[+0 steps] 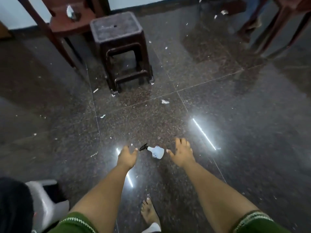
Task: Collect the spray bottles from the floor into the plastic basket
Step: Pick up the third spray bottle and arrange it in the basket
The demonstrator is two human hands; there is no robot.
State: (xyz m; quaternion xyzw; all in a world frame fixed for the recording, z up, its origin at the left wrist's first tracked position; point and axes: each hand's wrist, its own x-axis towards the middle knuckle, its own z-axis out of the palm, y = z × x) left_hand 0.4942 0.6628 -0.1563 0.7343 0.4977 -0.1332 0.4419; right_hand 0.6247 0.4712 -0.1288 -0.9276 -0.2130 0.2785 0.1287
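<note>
Dark speckled floor [218,98] is littered with pale scraps, a brown stool [120,47] at 12 o'clock. One white bottle [155,152] lies on its side at 6 o'clock, between the left hand [127,157] and right hand [182,153], both spread open and empty.

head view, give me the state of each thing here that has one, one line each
spray bottle: lying on its side on the floor, black nozzle toward the left hand, not held
left hand: open, empty, beside the nozzle
right hand: open, fingers spread, empty, beside the bottle's base
dark stool: upright, looks like two stacked
brown chair: upright, a shiny object on its seat
floor: glossy, littered with small white scraps
</note>
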